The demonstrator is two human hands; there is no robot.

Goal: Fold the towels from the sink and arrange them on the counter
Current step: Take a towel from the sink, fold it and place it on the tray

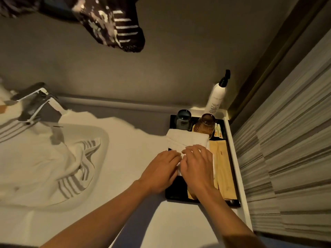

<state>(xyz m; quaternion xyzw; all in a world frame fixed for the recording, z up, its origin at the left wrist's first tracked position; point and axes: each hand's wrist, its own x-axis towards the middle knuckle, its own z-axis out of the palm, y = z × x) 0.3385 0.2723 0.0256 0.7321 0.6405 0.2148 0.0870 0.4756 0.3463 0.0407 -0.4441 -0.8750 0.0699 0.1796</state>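
Observation:
A small white folded towel (pixel 186 139) lies on the black tray (pixel 176 194) at the right of the counter. My left hand (pixel 161 169) and my right hand (pixel 197 169) rest flat on its near part, fingers spread and side by side, covering most of it. A larger white towel with grey stripes (pixel 59 167) lies crumpled in the sink (pixel 105 140) at the left. Another striped towel (pixel 9 127) shows at the far left edge.
The tray also holds a blue glass (pixel 183 119), an amber glass (pixel 206 123), and yellow packets (pixel 223 167). A white pump bottle (pixel 217 93) stands in the back corner. The chrome tap (pixel 37 102) overhangs the sink. A striped wall runs along the right.

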